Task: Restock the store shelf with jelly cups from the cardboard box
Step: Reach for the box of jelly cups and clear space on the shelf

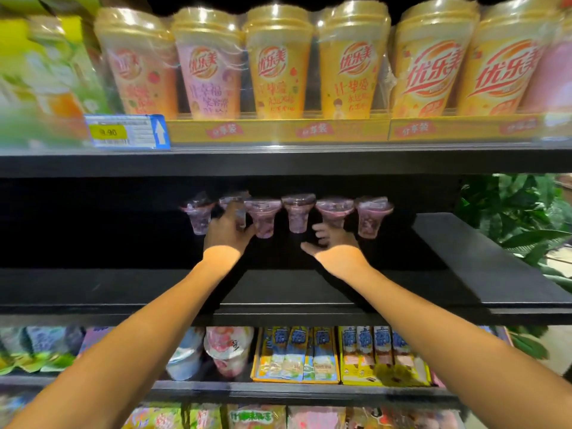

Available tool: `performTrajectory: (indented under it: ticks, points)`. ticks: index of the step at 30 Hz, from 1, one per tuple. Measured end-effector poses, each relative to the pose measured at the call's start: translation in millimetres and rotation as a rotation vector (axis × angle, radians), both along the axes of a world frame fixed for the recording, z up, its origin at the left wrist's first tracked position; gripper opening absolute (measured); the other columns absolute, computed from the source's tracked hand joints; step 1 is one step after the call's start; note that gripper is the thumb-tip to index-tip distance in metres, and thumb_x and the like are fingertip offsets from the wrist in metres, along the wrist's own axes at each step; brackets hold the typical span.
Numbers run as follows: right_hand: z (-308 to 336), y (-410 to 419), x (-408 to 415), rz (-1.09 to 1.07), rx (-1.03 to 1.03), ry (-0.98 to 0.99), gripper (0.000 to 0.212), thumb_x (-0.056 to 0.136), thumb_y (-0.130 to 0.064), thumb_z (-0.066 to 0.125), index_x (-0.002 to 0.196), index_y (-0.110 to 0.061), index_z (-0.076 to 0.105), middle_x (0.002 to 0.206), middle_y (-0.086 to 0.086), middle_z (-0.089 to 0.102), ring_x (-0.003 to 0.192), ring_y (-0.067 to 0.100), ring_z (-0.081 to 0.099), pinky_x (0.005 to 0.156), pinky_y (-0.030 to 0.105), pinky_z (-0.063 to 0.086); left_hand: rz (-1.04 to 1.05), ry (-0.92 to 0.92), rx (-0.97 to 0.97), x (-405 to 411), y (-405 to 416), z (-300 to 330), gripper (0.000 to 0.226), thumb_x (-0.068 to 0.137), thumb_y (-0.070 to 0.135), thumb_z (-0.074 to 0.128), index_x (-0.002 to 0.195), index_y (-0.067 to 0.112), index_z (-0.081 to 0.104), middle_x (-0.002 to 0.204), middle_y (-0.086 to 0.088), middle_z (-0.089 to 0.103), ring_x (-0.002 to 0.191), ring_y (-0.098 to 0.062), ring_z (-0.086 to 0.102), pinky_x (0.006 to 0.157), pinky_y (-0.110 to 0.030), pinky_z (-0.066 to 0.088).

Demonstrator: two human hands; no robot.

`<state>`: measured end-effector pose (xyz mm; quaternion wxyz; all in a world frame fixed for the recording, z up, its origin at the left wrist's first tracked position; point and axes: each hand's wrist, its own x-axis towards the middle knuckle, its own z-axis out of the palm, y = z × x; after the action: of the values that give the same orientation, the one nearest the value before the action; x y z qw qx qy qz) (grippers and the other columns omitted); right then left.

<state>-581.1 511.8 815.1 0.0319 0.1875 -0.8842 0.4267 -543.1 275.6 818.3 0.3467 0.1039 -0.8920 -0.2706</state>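
**Six jelly cups — back row, middle shelf**

Six purple jelly cups [286,216] stand upright in one row, left to right, deep at the rear of the dark middle shelf [93,292]. Left hand [227,232]: reaches in, fingers curled round the second cup from the left [232,209] — gripping it, as far as the blur shows. Right hand [332,239]: fingers spread, holding nothing, just in front of the fifth cup [334,213]. The row lies straight ahead of both hands; the shelf front is bare. The cardboard box is out of view. Next placements likely go forward of this row. Above: tall milk-tea cups [278,63].
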Motion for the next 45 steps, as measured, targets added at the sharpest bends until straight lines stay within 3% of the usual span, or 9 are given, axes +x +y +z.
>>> performTrajectory:
  ticks: [3, 7, 11, 19, 25, 34, 41, 45]
  points:
    - [-2, -19, 2, 0.020, 0.283, 0.089, 0.057, 0.097, -0.039, 0.063, 0.150, -0.028, 0.043, 0.155, 0.006, 0.043, 0.137, 0.029, 0.048, 0.109, 0.040, 0.043, -0.056, -0.134, -0.160, 5, -2, -8, 0.021, 0.091, 0.030, 0.070, 0.111, 0.024, 0.065, 0.103, -0.009, 0.073, 0.093, -0.034, 0.070, 0.079, -0.044, 0.058]
    - [-9, -40, -4, -0.008, 0.390, 0.075, 0.060, 0.100, -0.048, 0.054, 0.155, -0.034, 0.033, 0.167, 0.010, 0.014, 0.148, 0.037, 0.031, 0.113, 0.044, 0.036, -0.175, -0.307, -0.302, 6, 6, -13, 0.039, 0.100, 0.041, 0.054, 0.139, 0.039, 0.056, 0.149, -0.008, 0.049, 0.121, -0.039, 0.059, 0.098, -0.045, 0.050]
    - [-14, -50, -17, -0.019, 0.388, 0.116, 0.060, 0.100, -0.050, 0.052, 0.155, -0.035, 0.033, 0.168, 0.016, 0.006, 0.151, 0.039, 0.024, 0.113, 0.047, 0.038, -0.228, -0.319, -0.343, 0, 9, -15, 0.051, 0.102, 0.040, 0.051, 0.152, 0.038, 0.040, 0.158, -0.004, 0.035, 0.130, -0.033, 0.052, 0.099, -0.040, 0.046]
    - [-19, -58, -42, 0.000, 0.361, 0.137, 0.063, 0.098, -0.053, 0.054, 0.154, -0.027, 0.039, 0.159, 0.015, 0.024, 0.138, 0.037, 0.045, 0.110, 0.047, 0.044, -0.198, -0.295, -0.371, -20, 7, -22, 0.049, 0.101, 0.041, 0.050, 0.150, 0.037, 0.043, 0.152, -0.005, 0.041, 0.126, -0.031, 0.056, 0.094, -0.042, 0.049]
    - [-20, -57, -58, 0.021, 0.356, 0.125, 0.068, 0.097, -0.055, 0.053, 0.156, -0.026, 0.034, 0.158, 0.015, 0.027, 0.141, 0.035, 0.042, 0.111, 0.048, 0.043, -0.232, -0.286, -0.339, -39, 4, -26, 0.052, 0.100, 0.040, 0.052, 0.150, 0.035, 0.042, 0.152, -0.005, 0.041, 0.126, -0.029, 0.057, 0.093, -0.044, 0.052]
    - [-20, -48, -63, 0.068, 0.316, 0.113, 0.069, 0.096, -0.053, 0.056, 0.155, -0.026, 0.034, 0.158, 0.015, 0.035, 0.148, 0.033, 0.028, 0.116, 0.047, 0.036, -0.298, -0.384, -0.279, -53, 7, -21, 0.057, 0.100, 0.042, 0.052, 0.153, 0.035, 0.033, 0.155, -0.007, 0.038, 0.135, -0.027, 0.050, 0.104, -0.043, 0.048]
    - [1, -43, -10, 0.051, 0.389, 0.125, 0.064, 0.098, -0.050, 0.056, 0.153, -0.020, 0.040, 0.160, 0.008, 0.034, 0.144, 0.030, 0.039, 0.115, 0.040, 0.036, -0.227, -0.530, -0.362, 11, 5, -5, 0.058, 0.101, 0.051, 0.044, 0.155, 0.038, 0.027, 0.164, -0.003, 0.026, 0.146, -0.032, 0.033, 0.113, -0.047, 0.038]
    - [12, -52, 55, 0.082, 0.404, 0.203, 0.062, 0.099, -0.053, 0.052, 0.153, -0.023, 0.042, 0.151, 0.009, 0.050, 0.139, 0.030, 0.046, 0.110, 0.041, 0.042, -0.255, -0.435, -0.481, 90, -22, -1, 0.056, 0.102, 0.052, 0.045, 0.152, 0.028, 0.040, 0.150, -0.007, 0.048, 0.133, -0.033, 0.048, 0.103, -0.041, 0.043]
